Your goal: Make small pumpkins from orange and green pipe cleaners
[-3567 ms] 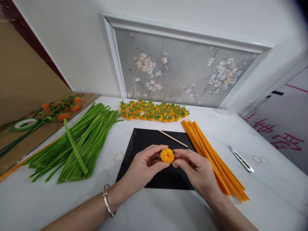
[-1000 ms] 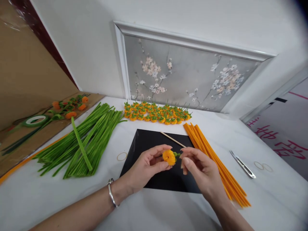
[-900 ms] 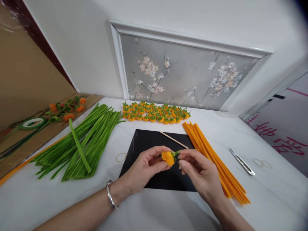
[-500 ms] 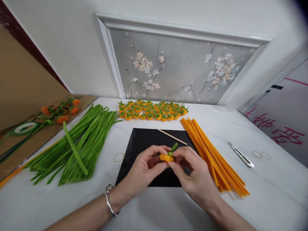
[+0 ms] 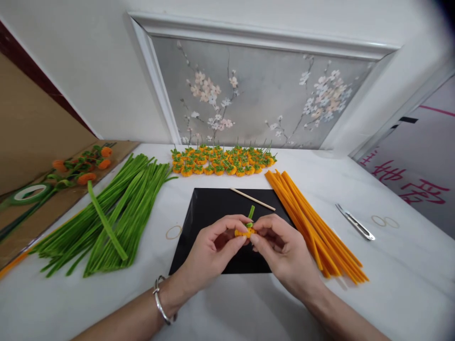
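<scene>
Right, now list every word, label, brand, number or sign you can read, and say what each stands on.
"爱": probably the lowest, largest red character on the pale panel at the right; the slant makes it uncertain.
Red characters above it on the same panel: too slanted and blurred to read surely.
Dark print at the far edge of the flat cardboard at the left: too small to read.
No other lettering or number can be made out.

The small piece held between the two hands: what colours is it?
The small piece is orange with a green top, seen best in the head view.
</scene>
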Demonstrator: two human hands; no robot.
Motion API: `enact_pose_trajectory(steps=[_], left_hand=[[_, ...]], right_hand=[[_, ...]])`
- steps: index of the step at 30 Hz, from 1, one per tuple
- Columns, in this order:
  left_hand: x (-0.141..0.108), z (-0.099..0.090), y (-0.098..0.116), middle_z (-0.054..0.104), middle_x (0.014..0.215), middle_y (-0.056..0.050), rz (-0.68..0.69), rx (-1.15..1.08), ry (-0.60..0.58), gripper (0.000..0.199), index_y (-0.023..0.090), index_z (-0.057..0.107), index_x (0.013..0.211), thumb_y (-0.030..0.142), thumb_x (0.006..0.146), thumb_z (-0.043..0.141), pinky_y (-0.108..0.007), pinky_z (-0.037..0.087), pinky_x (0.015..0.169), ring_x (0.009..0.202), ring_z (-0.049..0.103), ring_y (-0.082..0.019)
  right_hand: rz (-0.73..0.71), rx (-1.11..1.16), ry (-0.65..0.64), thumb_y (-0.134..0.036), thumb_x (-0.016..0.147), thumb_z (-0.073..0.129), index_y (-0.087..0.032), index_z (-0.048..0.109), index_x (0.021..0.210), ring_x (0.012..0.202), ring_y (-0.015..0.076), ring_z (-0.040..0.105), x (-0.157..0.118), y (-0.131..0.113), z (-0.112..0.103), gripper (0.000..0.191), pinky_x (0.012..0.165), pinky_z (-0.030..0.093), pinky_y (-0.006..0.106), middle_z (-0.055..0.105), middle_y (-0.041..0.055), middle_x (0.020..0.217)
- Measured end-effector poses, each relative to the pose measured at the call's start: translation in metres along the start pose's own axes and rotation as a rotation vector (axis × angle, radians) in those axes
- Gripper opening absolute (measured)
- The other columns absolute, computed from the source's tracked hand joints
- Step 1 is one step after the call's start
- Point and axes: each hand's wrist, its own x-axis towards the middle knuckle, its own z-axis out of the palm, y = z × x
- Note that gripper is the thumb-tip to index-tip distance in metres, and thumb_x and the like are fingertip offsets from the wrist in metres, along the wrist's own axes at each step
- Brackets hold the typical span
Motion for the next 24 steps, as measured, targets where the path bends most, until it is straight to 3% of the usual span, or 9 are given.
enact_pose_trajectory(steps=[8, 15, 24], left_hand=[[0.001, -0.002, 0.002, 0.066, 0.104, -0.007, 0.084, 0.145, 0.000, 0.010, 0.018, 0.069, 0.087, 0.015, 0.084, 0.059, -0.029, 0.052, 0.083, 0.093, 0.063, -0.017], [0.001, -0.001, 0.000, 0.065, 0.106, -0.005, 0.110, 0.197, -0.030, 0.014, 0.019, 0.070, 0.090, 0.013, 0.085, 0.058, -0.026, 0.050, 0.088, 0.097, 0.062, -0.015], [0.000, 0.006, -0.010, 0.059, 0.113, -0.009, -0.005, 0.071, -0.067, 0.019, 0.018, 0.069, 0.099, 0.015, 0.085, 0.057, -0.028, 0.055, 0.081, 0.096, 0.062, -0.018]], right_hand=[[0.147, 0.211, -0.041, -0.031, 0.077, 0.069, -0.019, 0.057, 0.081, 0.065, 0.0119, 0.057, 0.002, 0.000, -0.001, 0.018, 0.060, 0.053, 0.025, 0.057, 0.0004, 0.078], [0.206, 0.181, -0.007, -0.029, 0.071, 0.070, -0.019, 0.055, 0.074, 0.055, 0.0106, 0.050, 0.004, -0.004, -0.001, 0.019, 0.053, 0.045, 0.024, 0.054, -0.0021, 0.066], [0.328, 0.127, 0.013, -0.032, 0.068, 0.068, -0.019, 0.052, 0.065, 0.048, 0.0093, 0.046, 0.009, -0.005, -0.001, 0.021, 0.047, 0.038, 0.022, 0.051, -0.0051, 0.052]])
